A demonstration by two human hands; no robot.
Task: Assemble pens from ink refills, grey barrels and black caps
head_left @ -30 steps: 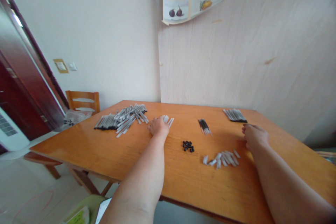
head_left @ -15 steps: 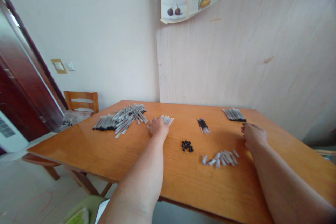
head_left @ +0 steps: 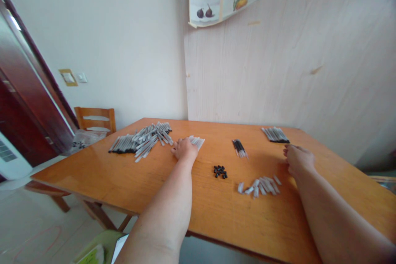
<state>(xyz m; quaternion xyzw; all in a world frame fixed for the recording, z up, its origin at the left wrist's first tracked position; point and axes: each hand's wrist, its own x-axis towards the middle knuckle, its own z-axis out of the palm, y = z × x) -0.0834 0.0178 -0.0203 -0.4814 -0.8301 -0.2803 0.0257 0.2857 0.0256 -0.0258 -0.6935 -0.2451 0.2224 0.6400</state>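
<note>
My left hand [head_left: 185, 149] rests on the table at the left end of a row of white tubes [head_left: 198, 142]. Its fingers lie slightly apart, partly hidden behind the hand. Off to the right, my right hand [head_left: 299, 158] rests on the wood with its fingers curled in, and nothing shows in it. Nearest to it is a flat row of clear pens with black ends [head_left: 276, 135]. Between the hands lie several thin black refills with pale tips [head_left: 240, 148], a cluster of small black caps [head_left: 220, 171] and loose short translucent sleeves [head_left: 262, 185].
A large heap of clear pens with black ends [head_left: 148, 140] covers the table's back left. The wooden table [head_left: 210, 210] meets the wall behind. A wooden chair [head_left: 95, 119] with a plastic bag [head_left: 85, 138] stands beyond the left edge.
Both hands stay nearly where they were. The whole view has shifted very slightly; the piles look the same.
</note>
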